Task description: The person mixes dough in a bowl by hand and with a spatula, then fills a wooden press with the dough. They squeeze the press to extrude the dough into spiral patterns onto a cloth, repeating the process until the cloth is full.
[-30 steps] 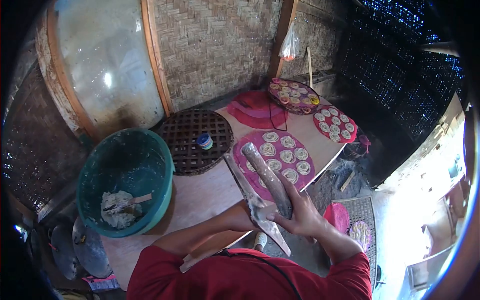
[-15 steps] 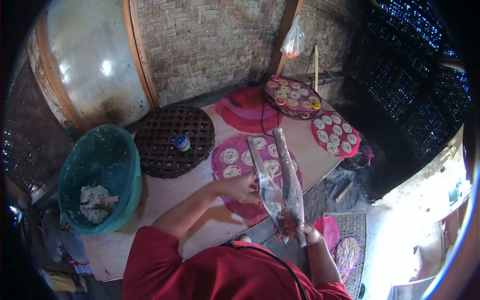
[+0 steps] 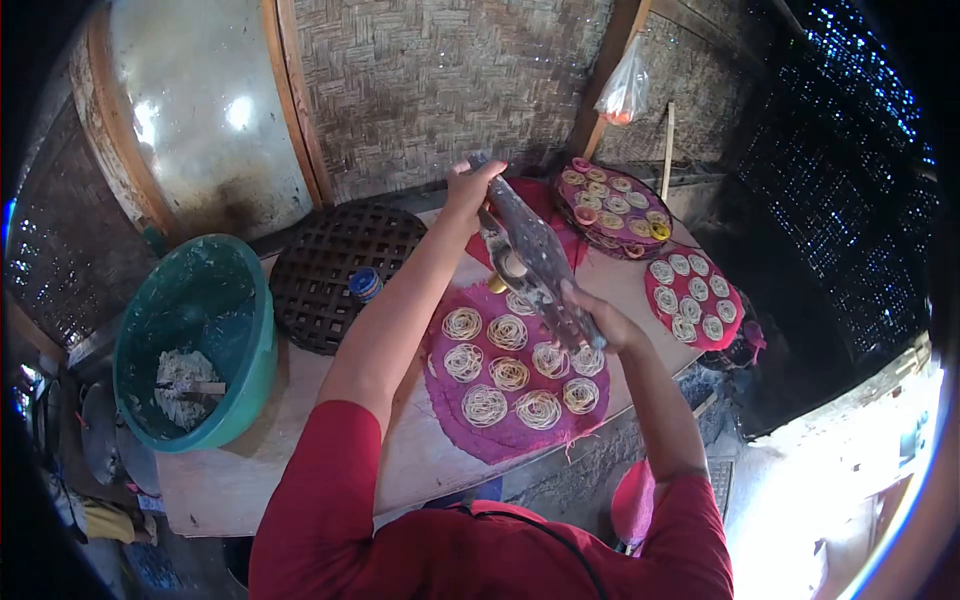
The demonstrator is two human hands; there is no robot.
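Note:
A wooden two-bar hand press [image 3: 537, 245], with a metal cup-like part at its middle, is held slanting over the table. My left hand [image 3: 470, 188] is closed around its far upper end. My right hand [image 3: 603, 322] grips the nearer lower end, some fingers hidden behind the wood. Below lies a pink-purple round mesh sheet [image 3: 450, 418] bearing several coiled noodle-like nests [image 3: 485, 406], the press covering part of it.
To the left stands a green basin [image 3: 262, 375] with pale dough [image 3: 183, 385]. A dark lattice tray [image 3: 310, 315] carries a small blue tub [image 3: 365, 284]. More coils lie on a round tray [image 3: 605, 235] and a pink sheet [image 3: 735, 335]. A plastic bag [image 3: 625, 85] hangs behind.
The press has moved up and away from my body, and its two bars now lie close together. My left hand has shifted to its far end, uncovering more coils on the mesh sheet.

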